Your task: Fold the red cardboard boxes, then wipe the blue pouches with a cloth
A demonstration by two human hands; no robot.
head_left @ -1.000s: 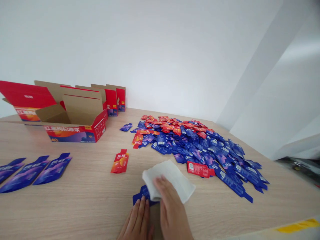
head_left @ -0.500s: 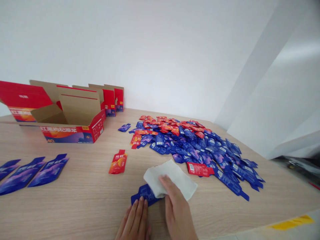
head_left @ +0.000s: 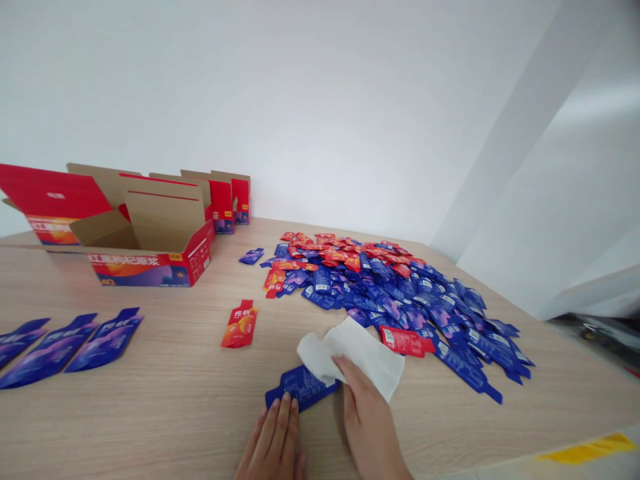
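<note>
A blue pouch (head_left: pixel 303 388) lies on the table in front of me, its narrow neck to the left. My left hand (head_left: pixel 274 433) rests flat at the near edge of its neck end, fingers stretched out and close together. In my right hand (head_left: pixel 367 413) is a white cloth (head_left: pixel 367 350), gripped between thumb and fingers; most of those fingers are hidden. The cloth covers the right end of the pouch. A red pouch (head_left: pixel 241 325) lies face up beyond my left hand.
A large heap of blue and red pouches (head_left: pixel 390 293) spreads across the right side. Three blue pouches (head_left: pixel 105 340) lie in a row at left. An open carton (head_left: pixel 145 268) stands behind them, with more cartons (head_left: pixel 241 200) by the wall. Yellow tape (head_left: pixel 590 448) marks the near right edge.
My right hand and the cloth have shifted slightly right, baring more of the blue pouch. My left hand still rests on it. The whole view has moved a little.
</note>
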